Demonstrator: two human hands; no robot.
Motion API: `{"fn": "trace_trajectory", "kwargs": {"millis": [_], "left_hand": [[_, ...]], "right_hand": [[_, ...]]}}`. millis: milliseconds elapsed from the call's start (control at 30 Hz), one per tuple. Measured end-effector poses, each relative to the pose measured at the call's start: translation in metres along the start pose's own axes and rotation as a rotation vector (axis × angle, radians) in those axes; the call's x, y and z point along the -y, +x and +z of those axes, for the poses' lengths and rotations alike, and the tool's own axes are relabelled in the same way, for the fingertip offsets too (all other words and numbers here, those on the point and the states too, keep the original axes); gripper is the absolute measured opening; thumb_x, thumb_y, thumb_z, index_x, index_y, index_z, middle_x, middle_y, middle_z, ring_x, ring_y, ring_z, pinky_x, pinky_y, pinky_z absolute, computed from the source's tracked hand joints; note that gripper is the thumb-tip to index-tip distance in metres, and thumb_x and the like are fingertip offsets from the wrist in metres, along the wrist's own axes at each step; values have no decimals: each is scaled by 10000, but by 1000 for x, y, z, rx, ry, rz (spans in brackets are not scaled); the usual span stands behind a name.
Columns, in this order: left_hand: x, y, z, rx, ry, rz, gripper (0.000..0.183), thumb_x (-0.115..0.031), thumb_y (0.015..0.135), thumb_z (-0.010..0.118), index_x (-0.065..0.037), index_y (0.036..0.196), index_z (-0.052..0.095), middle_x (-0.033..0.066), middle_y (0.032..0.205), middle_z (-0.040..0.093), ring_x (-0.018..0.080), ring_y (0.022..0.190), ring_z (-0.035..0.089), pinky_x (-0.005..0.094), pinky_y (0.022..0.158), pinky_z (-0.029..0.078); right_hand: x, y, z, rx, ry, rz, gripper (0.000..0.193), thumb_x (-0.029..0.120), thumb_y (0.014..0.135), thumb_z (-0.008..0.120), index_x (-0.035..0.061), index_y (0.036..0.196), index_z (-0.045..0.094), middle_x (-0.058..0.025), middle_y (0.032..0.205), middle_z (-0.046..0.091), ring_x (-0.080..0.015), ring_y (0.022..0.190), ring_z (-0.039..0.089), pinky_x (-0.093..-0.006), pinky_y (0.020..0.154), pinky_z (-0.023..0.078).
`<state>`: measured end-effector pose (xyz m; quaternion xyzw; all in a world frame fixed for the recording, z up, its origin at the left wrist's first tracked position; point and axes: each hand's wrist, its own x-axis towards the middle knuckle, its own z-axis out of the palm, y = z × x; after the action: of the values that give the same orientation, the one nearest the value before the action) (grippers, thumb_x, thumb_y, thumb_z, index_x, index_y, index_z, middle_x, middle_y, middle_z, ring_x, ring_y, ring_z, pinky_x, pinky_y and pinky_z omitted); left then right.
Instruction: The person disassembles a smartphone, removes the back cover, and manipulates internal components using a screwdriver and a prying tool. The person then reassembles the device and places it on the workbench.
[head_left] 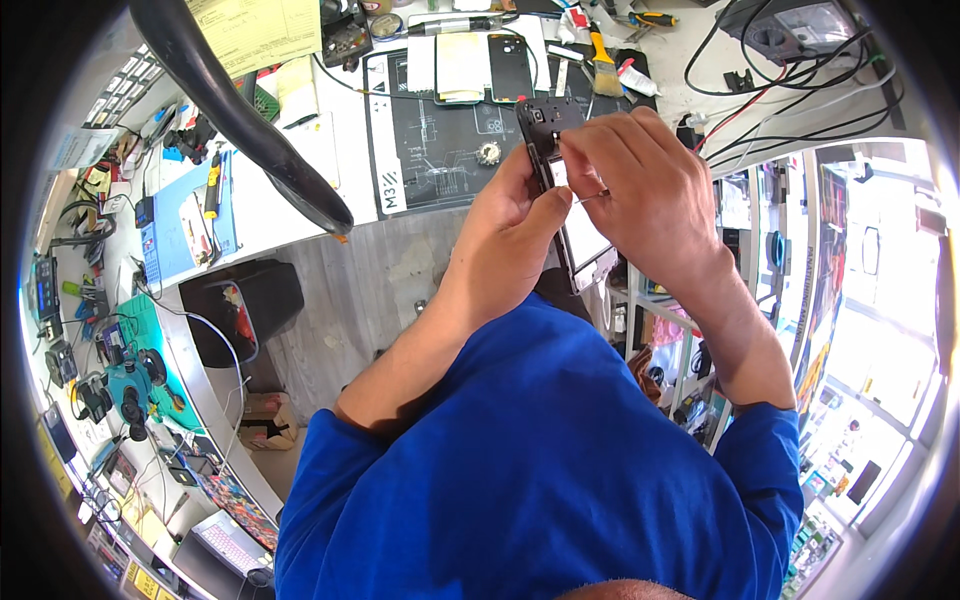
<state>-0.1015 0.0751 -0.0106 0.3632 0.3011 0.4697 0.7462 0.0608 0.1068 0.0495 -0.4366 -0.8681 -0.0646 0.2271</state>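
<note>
My left hand point(510, 225) is wrapped round the edge of an opened smartphone point(583, 240), held tilted above the bench's front edge. The phone's back is off. A black part with a camera area shows at its top, and a white area lower down. My right hand point(645, 180) is over the phone's upper half with its fingers bent and pinched together. A thin, light sliver shows by those fingertips, too small to name. The right hand hides much of the phone's middle.
A dark printed work mat point(425, 150) carries a small round silver piece point(488, 153) and a flat black phone panel point(511, 70). Behind are a yellow-handled brush point(605, 72) and black cables point(800, 90). A thick black hose point(260, 130) hangs at left. A microscope point(130, 390) stands lower left.
</note>
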Motion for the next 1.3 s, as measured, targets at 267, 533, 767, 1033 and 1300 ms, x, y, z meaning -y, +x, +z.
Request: {"fn": "trace_trajectory", "kwargs": {"millis": [267, 533, 767, 1033, 1300], "left_hand": [[-1, 0, -2, -7, -33, -13, 375, -78, 1024, 548, 4, 1389, 527, 25, 1153, 636, 72, 1014, 570, 260, 883, 467], [-10, -4, -4, -29, -202, -105, 338, -65, 1028, 507, 13, 1356, 537, 44, 1145, 646, 94, 994, 617, 259, 892, 498], [-9, 1, -8, -91, -203, -85, 350, -213, 1045, 549, 0, 1320, 583, 55, 1145, 676, 93, 1010, 633, 251, 900, 506], [6, 11, -22, -186, -144, -120, 441, -390, 1038, 629, -14, 1268, 616, 56, 1146, 680, 93, 1025, 635, 246, 909, 502], [25, 10, -24, -364, -187, -138, 410, -362, 1020, 662, -30, 1256, 619, 53, 1139, 683, 97, 1009, 644, 261, 900, 515]], "right_hand": [[-8, -1, 4, -22, 101, 10, 141, 63, 819, 779, 94, 943, 719, -19, 863, 680, -209, 798, 661, -332, 637, 574], [-6, -7, -1, 29, 370, 151, 222, 24, 873, 744, 86, 1082, 780, -80, 965, 688, -268, 910, 672, -363, 774, 567], [-2, -8, -2, 74, 494, 253, 250, -18, 897, 678, 67, 1110, 775, -113, 991, 684, -263, 922, 675, -354, 791, 554], [0, -4, -16, 91, 690, 548, 186, 18, 952, 664, 51, 1102, 769, -40, 974, 670, -88, 776, 576, -241, 627, 443], [-24, -30, 2, 110, 774, 679, 187, 99, 1001, 634, 67, 1143, 753, 29, 865, 546, -34, 692, 420, -219, 596, 340]]}}
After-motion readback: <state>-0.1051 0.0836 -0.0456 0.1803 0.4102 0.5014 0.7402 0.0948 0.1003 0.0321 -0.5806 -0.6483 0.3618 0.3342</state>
